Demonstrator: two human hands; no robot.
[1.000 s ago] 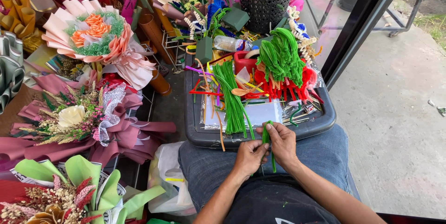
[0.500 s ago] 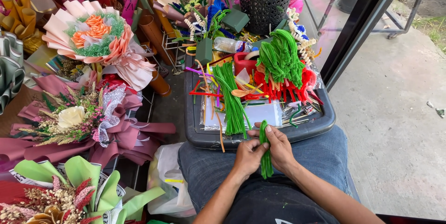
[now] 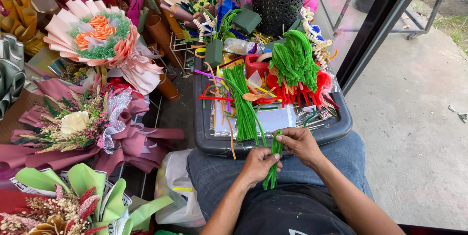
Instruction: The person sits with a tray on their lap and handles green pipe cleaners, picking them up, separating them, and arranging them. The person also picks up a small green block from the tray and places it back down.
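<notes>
Both my hands hold one green pipe cleaner piece [image 3: 273, 167] over my lap, just in front of a dark grey tray [image 3: 202, 132]. My left hand [image 3: 258, 164] grips its middle, and my right hand [image 3: 300, 142] pinches its upper end. On the tray lie a bundle of straight green pipe cleaners [image 3: 242, 101], a heap of bent green ones [image 3: 295, 59] on red ones [image 3: 292, 91], and a white sheet [image 3: 275, 118].
Paper-wrapped bouquets fill the left: a peach one [image 3: 100, 37], a maroon one [image 3: 73, 123], a green one [image 3: 63, 201]. A black mesh basket [image 3: 278, 1] stands behind the tray. A white plastic bag [image 3: 175, 191] lies by my left knee. Concrete floor lies right.
My hands have drawn the green pipe cleaner piece slightly toward my lap and turned it; more of it now hangs below my left hand. The tray and bouquets are unchanged.
</notes>
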